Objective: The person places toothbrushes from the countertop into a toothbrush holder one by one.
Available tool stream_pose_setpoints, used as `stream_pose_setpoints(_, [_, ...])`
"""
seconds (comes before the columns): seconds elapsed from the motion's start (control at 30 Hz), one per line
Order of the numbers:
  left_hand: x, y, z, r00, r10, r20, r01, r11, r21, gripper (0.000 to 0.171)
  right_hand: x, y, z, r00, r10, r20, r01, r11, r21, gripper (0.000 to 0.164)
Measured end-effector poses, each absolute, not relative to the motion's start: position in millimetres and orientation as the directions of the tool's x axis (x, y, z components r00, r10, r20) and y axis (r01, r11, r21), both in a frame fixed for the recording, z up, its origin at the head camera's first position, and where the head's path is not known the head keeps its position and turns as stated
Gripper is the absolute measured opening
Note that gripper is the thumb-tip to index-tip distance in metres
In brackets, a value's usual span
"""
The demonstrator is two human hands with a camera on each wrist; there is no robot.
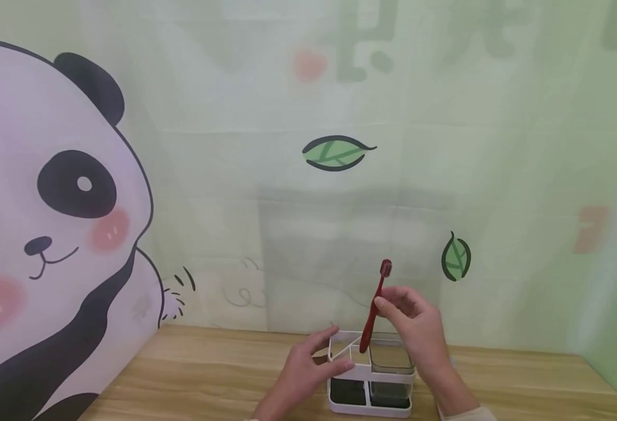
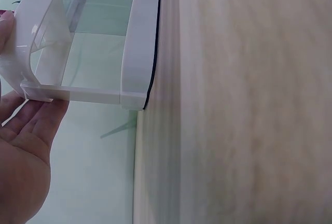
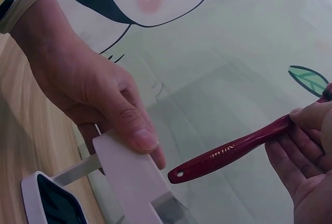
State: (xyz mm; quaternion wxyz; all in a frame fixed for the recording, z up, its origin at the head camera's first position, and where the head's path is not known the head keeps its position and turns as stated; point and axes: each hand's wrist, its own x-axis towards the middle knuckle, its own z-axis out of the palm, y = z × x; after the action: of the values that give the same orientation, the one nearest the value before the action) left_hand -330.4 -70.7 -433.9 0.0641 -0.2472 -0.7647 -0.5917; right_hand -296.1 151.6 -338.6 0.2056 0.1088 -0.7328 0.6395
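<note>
My right hand pinches a dark red toothbrush partway up its handle, with the bristle head uppermost. The handle's lower end, which has a small hole in the right wrist view, hangs over the white toothbrush holder, apart from its rim. At the holder's left side, my left hand grips the upper frame between thumb and fingers. Divided slots show in the left part of that frame. A clear cup sits in its right part, partly behind my right hand. The holder's base has dark pads.
The holder stands on a wood-grain table. Behind it hangs a pale green cloth backdrop with a large printed panda on the left and printed leaves. Something pale, mostly hidden, lies by my right wrist.
</note>
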Motion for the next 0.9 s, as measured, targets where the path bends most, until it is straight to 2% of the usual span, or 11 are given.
stream_pose_setpoints(0.43, [-329.6,-71.3,-432.2,-0.874,0.305,0.379,0.44,0.166,0.882,0.067,-305.4,139.3,-355.7,-0.898,0.067,0.436,-0.427,0.116,-0.897,0.025])
stream_pose_setpoints(0.9, [-329.4,-70.5,-433.3,-0.872,0.297,0.389,0.448,0.165,0.879,0.066,-314.2,134.3,-371.7,-0.915,0.041,0.402,-0.39,0.171,-0.905,0.018])
